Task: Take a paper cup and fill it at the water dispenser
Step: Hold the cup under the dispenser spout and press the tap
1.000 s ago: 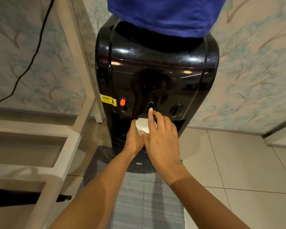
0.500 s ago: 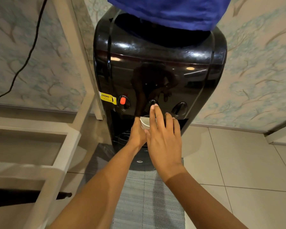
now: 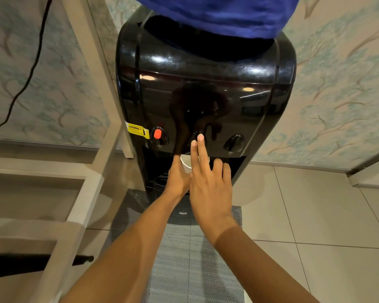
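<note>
The left hand (image 3: pixel 178 179) is closed around the paper cup (image 3: pixel 186 164), gripping it from the left side and holding it upright inside the dark dispensing recess of the water dispenser (image 3: pixel 206 101). Only part of the cup's white rim and wall is visible; the rest is covered by both hands. Whether the cup contains water cannot be determined.

The right hand (image 3: pixel 210 189) holds nothing. Its index and middle fingers (image 3: pixel 200 147) are extended forward and side by side, with the fingertips resting on the middle tap button (image 3: pixel 195 136); the remaining fingers are curled. This hand lies directly over the right portion of the cup. The two hands touch at the cup, the right partly overlapping the left.

The dispenser is a glossy black unit with three tap buttons in a row on its front panel. The left tap (image 3: pixel 159 134) carries a red tab, and a yellow warning label (image 3: pixel 137 130) is fixed just beside it. The right tap (image 3: pixel 234 142) is black and untouched. A blue cover (image 3: pixel 217 12) drapes the bottle at the top of the unit.

A grey woven mat (image 3: pixel 184 259) lies on the tiled floor (image 3: pixel 315 215) in front of the dispenser, beneath both forearms. A pale frame (image 3: pixel 92 171) stands to the left of the unit, near it. A black cable (image 3: pixel 29 77) hangs against the patterned wall (image 3: pixel 341 95) behind the frame.
</note>
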`<move>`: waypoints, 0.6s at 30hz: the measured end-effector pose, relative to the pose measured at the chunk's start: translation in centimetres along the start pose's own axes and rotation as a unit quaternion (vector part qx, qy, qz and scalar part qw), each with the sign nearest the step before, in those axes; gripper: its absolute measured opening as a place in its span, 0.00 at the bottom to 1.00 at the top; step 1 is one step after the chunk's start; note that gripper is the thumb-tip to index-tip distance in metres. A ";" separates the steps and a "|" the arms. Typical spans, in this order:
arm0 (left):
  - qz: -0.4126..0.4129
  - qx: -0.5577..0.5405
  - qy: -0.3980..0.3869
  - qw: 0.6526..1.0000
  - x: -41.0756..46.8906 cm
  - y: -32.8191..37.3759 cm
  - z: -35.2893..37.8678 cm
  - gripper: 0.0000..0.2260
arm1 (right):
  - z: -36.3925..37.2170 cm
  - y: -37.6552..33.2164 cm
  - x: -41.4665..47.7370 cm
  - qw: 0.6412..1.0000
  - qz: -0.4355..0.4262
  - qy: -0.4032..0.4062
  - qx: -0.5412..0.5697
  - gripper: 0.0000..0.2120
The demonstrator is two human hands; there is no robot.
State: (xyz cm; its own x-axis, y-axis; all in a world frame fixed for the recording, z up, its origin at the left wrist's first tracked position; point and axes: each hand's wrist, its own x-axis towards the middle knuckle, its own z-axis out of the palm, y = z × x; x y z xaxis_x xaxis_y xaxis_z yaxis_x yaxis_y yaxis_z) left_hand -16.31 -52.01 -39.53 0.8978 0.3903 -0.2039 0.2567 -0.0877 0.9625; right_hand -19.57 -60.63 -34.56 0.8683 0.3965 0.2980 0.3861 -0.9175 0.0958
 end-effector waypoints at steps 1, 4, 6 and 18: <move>-0.001 0.007 0.006 1.000 0.0 0.0 0.0 0.21 | 0.0 0.0 0.1 1.000 0.002 0.002 0.003 0.36; -0.011 0.006 0.013 1.000 -0.1 0.1 0.0 0.21 | -0.1 0.2 0.8 1.000 0.002 0.008 0.004 0.37; -0.008 0.001 0.011 1.000 -0.1 0.1 0.0 0.20 | -0.3 0.3 1.3 1.000 0.001 -0.001 0.009 0.38; 0.038 -0.021 -0.006 0.999 -1.2 0.7 -0.1 0.17 | -1.1 0.1 2.0 0.999 -0.012 -0.039 0.021 0.37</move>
State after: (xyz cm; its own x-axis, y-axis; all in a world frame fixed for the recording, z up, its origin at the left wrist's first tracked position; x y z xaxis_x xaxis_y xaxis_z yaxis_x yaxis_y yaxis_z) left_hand -17.28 -52.44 -38.61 0.9181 0.3735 -0.1324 0.1732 -0.0778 0.9818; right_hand -18.15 -59.95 -32.90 0.8793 0.4219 0.2208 0.4193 -0.9058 0.0612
